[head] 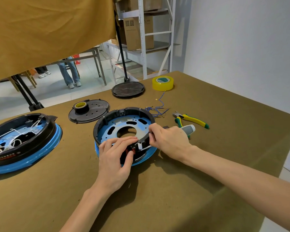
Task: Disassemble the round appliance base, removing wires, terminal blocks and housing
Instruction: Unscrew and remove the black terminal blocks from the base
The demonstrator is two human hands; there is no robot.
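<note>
A round appliance base (pixel 124 124), with a black wall ring and a blue rim, lies open side up in the middle of the table and shows a blue perforated plate with no wires. My left hand (pixel 115 153) grips the near wall, fingers over the top edge, thumb outside by a red part (pixel 130 151). My right hand (pixel 167 139) holds a grey-handled screwdriver (pixel 188 128), its metal shaft reaching a bracket (pixel 140 145) on the near rim. Loose blue wires (pixel 157 108) lie behind the base.
A second base (pixel 22 139), still wired, sits at the left. Two black round covers (pixel 89 111) (pixel 128 89) lie farther back, one bearing a black tape roll (pixel 81 107). Yellow tape (pixel 162 83) and yellow-green pliers (pixel 191 120) lie at the right. The table edge runs down the right.
</note>
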